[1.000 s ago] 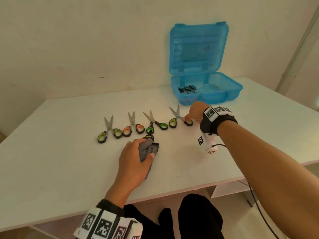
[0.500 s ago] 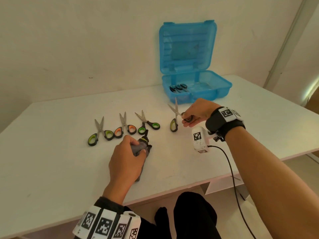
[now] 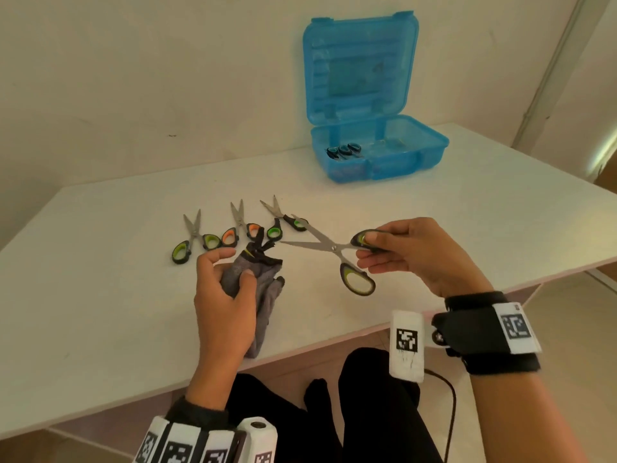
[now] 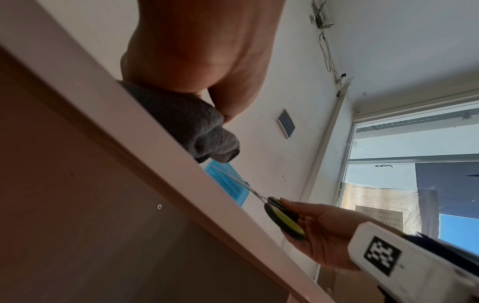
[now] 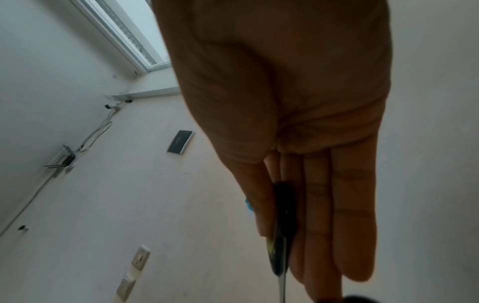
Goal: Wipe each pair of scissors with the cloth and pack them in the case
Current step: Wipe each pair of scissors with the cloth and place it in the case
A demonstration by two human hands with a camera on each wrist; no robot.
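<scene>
Right hand [image 3: 414, 252], centre-right of the head view, pinches one handle loop of the green-handled scissors [image 3: 334, 247] between thumb and fingers; blades spread open and pointing toward frame left, second loop hanging free below the hand. The pair is held up off the white table [image 3: 100, 312]. Left hand [image 3: 223, 295], lower centre, grips the grey cloth [image 3: 263, 295], thumb pressed on it, fingers curled round its bunched upper end; the cloth's lower end trails on the table near the front edge. Blade tips are near the cloth's top, contact unclear. Behind the cloth, mid-left: three more pairs in a row (green [image 3: 193, 238], orange [image 3: 238, 228], green [image 3: 280, 222]). Blue case [image 3: 407, 158], upper centre-right, lid standing open, dark scissor handles [image 3: 344, 151] visible in its left part. Right wrist view shows the fingers held straight along the dark handle.
</scene>
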